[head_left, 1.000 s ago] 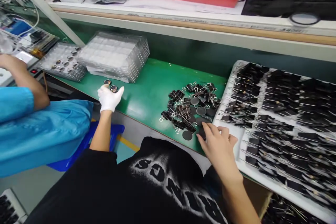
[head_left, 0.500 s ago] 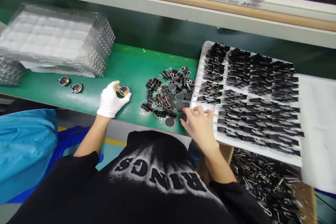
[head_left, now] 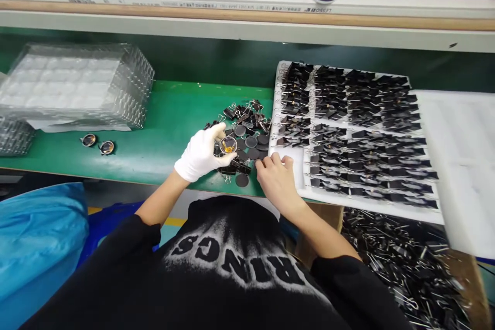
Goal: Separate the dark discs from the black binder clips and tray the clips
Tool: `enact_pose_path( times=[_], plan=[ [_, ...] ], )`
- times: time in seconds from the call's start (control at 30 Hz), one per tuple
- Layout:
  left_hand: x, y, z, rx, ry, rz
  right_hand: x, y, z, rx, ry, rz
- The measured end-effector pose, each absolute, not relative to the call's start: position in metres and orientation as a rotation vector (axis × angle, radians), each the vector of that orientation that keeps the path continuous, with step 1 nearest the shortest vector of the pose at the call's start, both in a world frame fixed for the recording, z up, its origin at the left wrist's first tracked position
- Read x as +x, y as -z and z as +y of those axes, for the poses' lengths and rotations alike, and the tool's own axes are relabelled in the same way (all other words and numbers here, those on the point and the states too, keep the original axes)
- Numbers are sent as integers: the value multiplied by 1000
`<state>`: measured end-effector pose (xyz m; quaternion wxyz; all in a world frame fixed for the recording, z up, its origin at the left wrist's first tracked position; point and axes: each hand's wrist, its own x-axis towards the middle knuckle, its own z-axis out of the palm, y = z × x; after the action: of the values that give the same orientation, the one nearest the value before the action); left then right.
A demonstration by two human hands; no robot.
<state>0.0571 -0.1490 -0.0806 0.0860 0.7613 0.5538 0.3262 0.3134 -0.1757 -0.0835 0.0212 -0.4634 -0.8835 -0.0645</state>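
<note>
My left hand (head_left: pixel 199 154), in a white glove, pinches a round metal-rimmed part (head_left: pixel 228 145) with orange and dark pieces inside its ring. It holds this part over the left side of a pile of black binder clips (head_left: pixel 242 166). Among the clips lie several flat black discs (head_left: pixel 251 142). My bare right hand (head_left: pixel 276 178) rests at the pile's right edge, by the discs and the tray corner. Its fingers are curled in, and whatever lies beneath the fingertips is hidden.
Two similar round parts (head_left: pixel 107 148) lie on the green table (head_left: pixel 170 108) to the left. Behind them are stacked clear plastic trays (head_left: pixel 77 77). A white tray (head_left: pixel 297 165) with rows of binder clips stands right, above a box of loose clips (head_left: pixel 402 263). A shelf (head_left: pixel 232 23) crosses the back.
My left hand has carried the round part rightward, from bare table to over the clips. My right hand stays near the discs. The view has shifted, with more of the shelf showing.
</note>
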Motion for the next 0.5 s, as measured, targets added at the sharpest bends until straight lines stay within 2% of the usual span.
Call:
enact_pose_path(
  times=[0.2, 0.33, 0.5],
  plan=[
    [70, 77, -152, 2256, -1094, 1543, 319, 88, -173, -1339, 236, -2697],
    [76, 76, -154, 2238, -1137, 1549, 324, 90, -172, -1342, 291, -2438],
    [86, 73, -156, 2279, -1015, 1489, 332, 84, -169, -1022, -17, -2142]
  ],
)
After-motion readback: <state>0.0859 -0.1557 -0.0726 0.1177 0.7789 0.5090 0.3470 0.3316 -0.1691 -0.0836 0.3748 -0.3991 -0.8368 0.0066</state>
